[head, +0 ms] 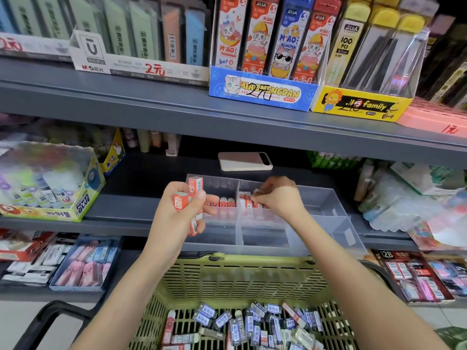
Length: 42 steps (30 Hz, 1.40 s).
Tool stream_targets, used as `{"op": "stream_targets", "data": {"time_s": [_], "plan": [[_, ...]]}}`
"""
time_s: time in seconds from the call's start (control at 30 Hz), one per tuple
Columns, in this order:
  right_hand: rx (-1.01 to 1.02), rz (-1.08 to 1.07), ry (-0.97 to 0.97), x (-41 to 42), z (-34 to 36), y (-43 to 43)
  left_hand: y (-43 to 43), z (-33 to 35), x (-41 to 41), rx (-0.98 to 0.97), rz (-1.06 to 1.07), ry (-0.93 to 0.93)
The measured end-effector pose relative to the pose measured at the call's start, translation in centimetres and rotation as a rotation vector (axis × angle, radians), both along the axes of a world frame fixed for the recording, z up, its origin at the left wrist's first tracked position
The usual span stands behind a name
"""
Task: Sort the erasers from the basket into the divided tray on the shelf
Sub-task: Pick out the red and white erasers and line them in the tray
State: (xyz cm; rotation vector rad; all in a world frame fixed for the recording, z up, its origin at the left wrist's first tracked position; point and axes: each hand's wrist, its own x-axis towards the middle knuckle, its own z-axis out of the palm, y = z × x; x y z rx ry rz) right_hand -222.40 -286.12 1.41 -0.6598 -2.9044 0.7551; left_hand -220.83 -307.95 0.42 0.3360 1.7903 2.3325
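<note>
Red-sleeved batch is the one being sorted, by my read. Left hand (182, 213) is clamped round a fistful of spare red erasers (194, 185), held just in front of the clear tray (326, 200) on the shelf (141, 205). Right hand (280, 198) is down in the middle rear cell, fingertips pinched on a red eraser (249, 201) at the row standing there. Left rear cell holds a row of face-print erasers (223, 202); the front and right cells look bare. Green basket (240, 279) sits below the tray with a heap of blue-sleeved erasers (252, 322), so the job looks well short of half done. Next move probably needs: seat this one upright against its neighbours, let go, take another from the left fist. Risk: knocking the row over on release.
</note>
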Motion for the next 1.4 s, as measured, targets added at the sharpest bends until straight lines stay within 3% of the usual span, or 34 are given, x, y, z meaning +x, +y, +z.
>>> {"op": "stream_targets", "data": {"time_s": [0.17,0.3,0.4,0.47,0.53,0.57,0.8,1.03,1.13,1.23,1.4], "plan": [[0.076,0.041,-0.099,-0.4,0.0,-0.1,-0.1,0.4,0.0,-0.09,0.007,0.005],[-0.105,0.049,-0.102,0.5,0.7,0.1,0.0,0.6,0.1,-0.104,0.005,0.01],[0.048,0.091,0.106,1.8,1.5,-1.2,0.0,0.7,0.1,-0.119,-0.011,0.023],[-0.237,0.156,0.274,3.1,2.6,-3.2,0.0,0.7,0.1,-0.11,-0.011,0.014],[-0.66,0.304,0.287,4.3,3.8,-5.6,0.0,0.6,0.1,-0.105,-0.025,0.019],[-0.761,0.354,0.281,4.7,4.1,-6.4,-0.1,0.6,0.1,-0.113,-0.038,0.033],[-0.771,0.339,0.147,5.7,5.0,-6.0,-0.5,0.3,-0.1,-0.107,-0.064,0.023],[-0.927,0.418,-0.016,6.8,3.7,-5.2,-0.5,0.1,-0.1,-0.086,-0.108,0.043],[-0.819,0.239,0.114,6.7,4.1,-2.6,-0.4,-0.2,-0.3,-0.082,-0.079,0.049],[-0.575,-0.024,0.251,5.6,4.2,0.7,-0.5,-0.5,-0.6,-0.056,-0.075,0.023],[-0.07,-0.073,-0.1,2.6,2.9,2.2,-0.5,-0.9,-0.9,-0.051,-0.066,0.001]]}}
